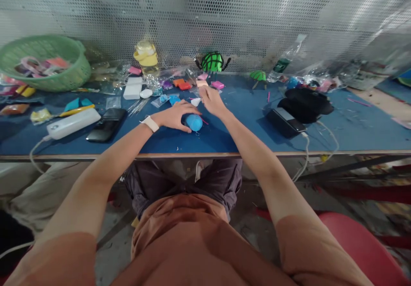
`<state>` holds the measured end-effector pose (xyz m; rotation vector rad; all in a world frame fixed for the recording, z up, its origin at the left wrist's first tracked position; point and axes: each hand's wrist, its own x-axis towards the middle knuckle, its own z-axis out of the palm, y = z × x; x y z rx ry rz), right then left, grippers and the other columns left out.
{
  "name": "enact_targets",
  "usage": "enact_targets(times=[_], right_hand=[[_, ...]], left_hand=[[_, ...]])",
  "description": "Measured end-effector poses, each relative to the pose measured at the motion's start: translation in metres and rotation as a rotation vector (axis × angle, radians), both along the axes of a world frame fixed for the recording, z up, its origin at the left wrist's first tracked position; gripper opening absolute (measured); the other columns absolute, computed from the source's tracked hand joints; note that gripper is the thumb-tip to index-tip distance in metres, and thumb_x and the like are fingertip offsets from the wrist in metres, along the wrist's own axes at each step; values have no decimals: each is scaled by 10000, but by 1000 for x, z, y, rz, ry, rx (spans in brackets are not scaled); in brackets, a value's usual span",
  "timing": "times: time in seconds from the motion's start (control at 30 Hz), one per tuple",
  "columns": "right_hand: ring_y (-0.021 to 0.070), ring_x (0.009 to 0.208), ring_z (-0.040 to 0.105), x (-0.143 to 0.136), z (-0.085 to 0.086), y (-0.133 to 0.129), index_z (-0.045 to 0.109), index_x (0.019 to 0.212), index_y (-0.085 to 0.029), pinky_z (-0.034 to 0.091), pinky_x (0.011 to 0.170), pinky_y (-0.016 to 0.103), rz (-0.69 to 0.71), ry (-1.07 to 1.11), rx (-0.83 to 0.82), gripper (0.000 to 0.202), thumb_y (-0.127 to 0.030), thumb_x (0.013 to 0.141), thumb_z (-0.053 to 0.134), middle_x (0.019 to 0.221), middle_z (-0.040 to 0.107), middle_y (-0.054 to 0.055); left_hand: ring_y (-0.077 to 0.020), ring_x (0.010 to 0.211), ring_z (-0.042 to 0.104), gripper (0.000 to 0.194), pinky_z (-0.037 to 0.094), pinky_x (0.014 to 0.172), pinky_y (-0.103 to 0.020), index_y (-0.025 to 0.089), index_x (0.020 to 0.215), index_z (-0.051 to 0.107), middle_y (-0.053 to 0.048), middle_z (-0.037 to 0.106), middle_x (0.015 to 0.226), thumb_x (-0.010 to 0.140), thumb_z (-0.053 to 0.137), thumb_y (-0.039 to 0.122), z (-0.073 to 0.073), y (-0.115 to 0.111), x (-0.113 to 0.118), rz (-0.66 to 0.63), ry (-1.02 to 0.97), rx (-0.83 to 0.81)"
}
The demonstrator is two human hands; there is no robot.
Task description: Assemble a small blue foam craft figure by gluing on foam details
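Note:
On the blue table [154, 140], near its front edge, rests a light blue ball [194, 123]. My left hand [175, 115] is wrapped round the ball's left side, thumb and fingers against it. My right hand [210, 99] is closed, just beyond and to the right of the ball; what its fingertips hold is too small to make out. A small white piece [195, 102] lies between my hands, close to the right fingers. Bright blue material [174, 99] in clear wrap sits behind my left hand.
A green basket [45, 80], black phone [107, 124] and white power bank [73, 123] are at left. Behind stand a yellow-topped bottle [146, 57] and green-black figure [212, 62]. Right are a black device [285, 122], black pouch [305, 102] and clear bottle [284, 63].

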<state>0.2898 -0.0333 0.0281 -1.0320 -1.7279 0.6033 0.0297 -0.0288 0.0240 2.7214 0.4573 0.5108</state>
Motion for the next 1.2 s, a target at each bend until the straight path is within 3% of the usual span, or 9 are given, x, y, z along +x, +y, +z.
enact_targets(times=[0.17, 0.3, 0.43, 0.53, 0.63, 0.7, 0.9, 1.07, 1.2], right_hand=[[227, 746, 398, 4, -3, 6, 434, 688, -296, 467, 716, 394, -17, -48, 13, 873, -1115, 968, 550, 709, 369, 3], [182, 673, 466, -1, -8, 8, 474, 759, -300, 422, 613, 360, 19, 90, -163, 866, -1143, 902, 615, 668, 453, -29], [160, 706, 653, -16, -8, 4, 469, 877, -305, 475, 610, 331, 136, 376, -477, 810, -1088, 938, 668, 720, 618, -30], [181, 787, 729, -23, -1, -4, 474, 871, -304, 524, 603, 325, 212, 502, -484, 833, -1037, 808, 864, 773, 677, -18], [206, 834, 767, -25, 6, -13, 504, 875, -302, 588, 612, 338, 265, 535, -474, 845, -867, 634, 1085, 820, 701, -18], [190, 821, 748, -26, 8, -18, 467, 860, -301, 609, 637, 331, 273, 531, -485, 867, -755, 588, 1154, 813, 680, -35], [151, 748, 659, -26, 8, -18, 368, 855, -316, 688, 743, 363, 249, 546, -458, 952, -659, 535, 1197, 763, 537, -94], [181, 806, 696, -22, 9, -16, 345, 865, -322, 717, 780, 410, 248, 566, -435, 931, -663, 599, 1169, 812, 619, -63], [181, 831, 714, -21, 9, -15, 366, 871, -321, 720, 783, 398, 254, 588, -435, 921, -640, 579, 1180, 828, 644, -56]], left_hand=[[-436, 1448, 750, 766, 531, 1317, -701, 302, 1540, 794, -170, 823, 1537, 866, 1018, 591, 3, -5, 3, 20, -32, -44], [-415, 1502, 730, 793, 585, 1303, -621, 257, 1570, 746, -200, 756, 1621, 885, 1022, 545, 6, -3, 1, 156, -297, -27], [-436, 1553, 679, 784, 598, 1288, -635, 242, 1600, 674, -222, 681, 1670, 929, 996, 490, 4, 5, -3, 351, -516, 64], [-451, 1580, 642, 783, 522, 1361, -696, 262, 1569, 671, -215, 670, 1639, 903, 1033, 459, 0, 10, -4, 439, -554, 172], [-432, 1561, 641, 793, 530, 1348, -696, 280, 1580, 653, -204, 667, 1632, 914, 1035, 480, -3, 11, -2, 467, -562, 193], [-416, 1546, 647, 797, 553, 1323, -677, 280, 1586, 648, -199, 672, 1632, 929, 1023, 532, -3, 9, 1, 462, -563, 169], [-398, 1494, 721, 947, 643, 1221, -580, 273, 1620, 630, -206, 697, 1651, 868, 1031, 687, -8, 13, 10, 369, -623, -110], [-346, 1374, 792, 904, 697, 1132, -551, 324, 1579, 673, -166, 796, 1505, 860, 1008, 757, -15, 26, 12, 292, -777, -415], [-329, 1299, 827, 841, 732, 1070, -525, 304, 1500, 737, -175, 835, 1429, 873, 997, 799, -15, 26, 10, 257, -804, -548]])
